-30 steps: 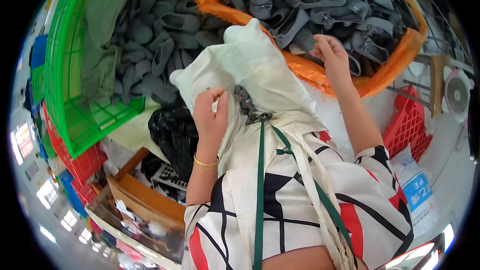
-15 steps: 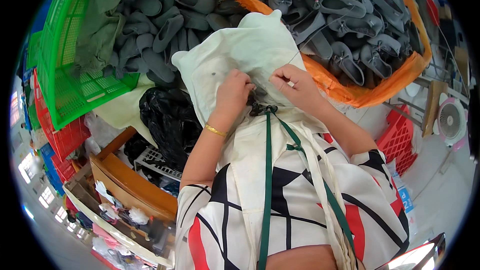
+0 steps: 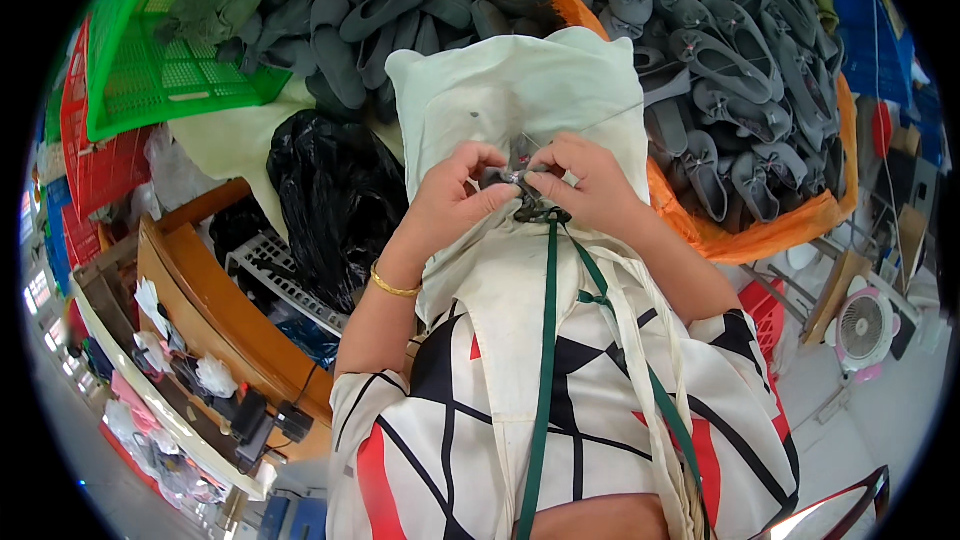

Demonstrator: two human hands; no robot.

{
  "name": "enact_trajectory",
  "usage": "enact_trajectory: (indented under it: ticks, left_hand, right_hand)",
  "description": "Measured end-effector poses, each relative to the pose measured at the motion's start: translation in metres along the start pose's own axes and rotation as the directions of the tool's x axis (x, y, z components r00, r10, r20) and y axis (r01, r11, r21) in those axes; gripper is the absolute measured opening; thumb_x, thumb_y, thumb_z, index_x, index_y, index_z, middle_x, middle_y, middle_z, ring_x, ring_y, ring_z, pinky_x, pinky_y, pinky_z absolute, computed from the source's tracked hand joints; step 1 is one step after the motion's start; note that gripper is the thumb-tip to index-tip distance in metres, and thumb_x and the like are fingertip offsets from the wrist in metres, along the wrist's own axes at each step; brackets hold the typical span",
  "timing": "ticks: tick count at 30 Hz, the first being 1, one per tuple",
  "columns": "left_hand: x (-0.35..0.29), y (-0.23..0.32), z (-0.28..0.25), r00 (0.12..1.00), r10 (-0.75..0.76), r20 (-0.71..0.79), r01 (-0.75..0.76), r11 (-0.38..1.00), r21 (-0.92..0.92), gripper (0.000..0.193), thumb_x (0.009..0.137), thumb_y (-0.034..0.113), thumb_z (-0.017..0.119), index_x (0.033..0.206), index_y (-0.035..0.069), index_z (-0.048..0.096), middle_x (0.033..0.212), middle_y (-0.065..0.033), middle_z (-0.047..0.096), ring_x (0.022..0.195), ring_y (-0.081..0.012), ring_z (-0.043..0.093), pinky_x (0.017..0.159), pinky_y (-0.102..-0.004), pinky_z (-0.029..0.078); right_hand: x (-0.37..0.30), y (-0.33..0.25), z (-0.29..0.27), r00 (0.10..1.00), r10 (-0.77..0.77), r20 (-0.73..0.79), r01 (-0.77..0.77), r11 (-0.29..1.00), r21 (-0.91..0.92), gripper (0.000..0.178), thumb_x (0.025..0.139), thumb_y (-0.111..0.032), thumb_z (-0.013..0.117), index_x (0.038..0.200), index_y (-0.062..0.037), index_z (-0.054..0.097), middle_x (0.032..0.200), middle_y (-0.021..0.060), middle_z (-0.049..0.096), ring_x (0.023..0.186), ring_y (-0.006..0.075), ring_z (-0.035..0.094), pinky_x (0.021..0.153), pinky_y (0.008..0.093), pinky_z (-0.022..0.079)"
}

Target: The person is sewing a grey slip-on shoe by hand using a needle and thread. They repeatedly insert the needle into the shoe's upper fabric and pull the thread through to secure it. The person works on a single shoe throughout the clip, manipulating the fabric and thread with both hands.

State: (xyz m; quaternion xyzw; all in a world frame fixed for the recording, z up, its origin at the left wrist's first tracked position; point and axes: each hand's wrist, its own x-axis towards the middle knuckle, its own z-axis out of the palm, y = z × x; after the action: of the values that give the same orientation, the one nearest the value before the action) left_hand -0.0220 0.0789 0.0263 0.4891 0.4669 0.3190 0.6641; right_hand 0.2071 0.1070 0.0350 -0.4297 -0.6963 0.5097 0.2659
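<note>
A small grey piece (image 3: pixel 500 176) with a shiny spot, perhaps a bow, sits between my two hands over my lap. My left hand (image 3: pixel 462 188) pinches it from the left with thumb and forefinger. From the right, my right hand (image 3: pixel 588 182) closes thumb and fingers on its other side, fingertips nearly meeting the left ones. A fine thread slants up from near the right hand. Beneath lies a pale cloth (image 3: pixel 560 75) spread over my lap. Dark bunched ties (image 3: pixel 540 212) lie just below the fingers, joined to a green strap (image 3: pixel 545 340) down my apron.
Grey shoes (image 3: pixel 385 10) are heaped beyond the cloth, beside a green crate (image 3: pixel 180 80). An orange sack (image 3: pixel 760 240) at the right holds grey shoes with bows. A black plastic bag (image 3: pixel 330 205) and wooden drawer (image 3: pixel 220 310) stand left; a small fan (image 3: pixel 862 328) is at right.
My hands have come together on the grey piece; before, the right hand was raised apart, pulling a thread. The view has shifted, showing more of the drawer.
</note>
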Motion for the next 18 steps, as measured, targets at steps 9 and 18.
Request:
enact_trajectory:
  ticks: [9, 18]
  left_hand:
    - [-0.012, 0.013, 0.002, 1.0, -0.031, 0.005, 0.031, 1.0, -0.003, 0.019, 0.091, 0.01, 0.07, 0.108, 0.002, 0.068, 0.086, -0.0023, 0.066, 0.074, -0.0084, 0.054, 0.068, -0.0234, 0.047]
    - [-0.021, 0.011, 0.009, 0.871, 0.491, 0.01, -0.411, 0.719, 0.561, 0.024, 0.076, 0.006, 0.08, 0.099, 0.005, 0.071, 0.087, -0.008, 0.07, 0.078, -0.0255, 0.065, 0.068, -0.0322, 0.051]
  right_hand:
    - [-0.007, -0.022, 0.001, 0.969, -0.245, -0.034, 0.234, 0.953, -0.192, 0.014, 0.084, -0.007, 0.072, 0.098, -0.004, 0.067, 0.083, 0.0075, 0.061, 0.075, 0.0251, 0.059, 0.065, 0.0347, 0.047]
    - [-0.009, -0.037, -0.021, 0.978, 0.131, 0.164, -0.142, 0.988, 0.058, 0.011, 0.092, -0.009, 0.067, 0.101, -0.0031, 0.067, 0.086, 0.0073, 0.067, 0.072, 0.0186, 0.061, 0.068, 0.027, 0.049]
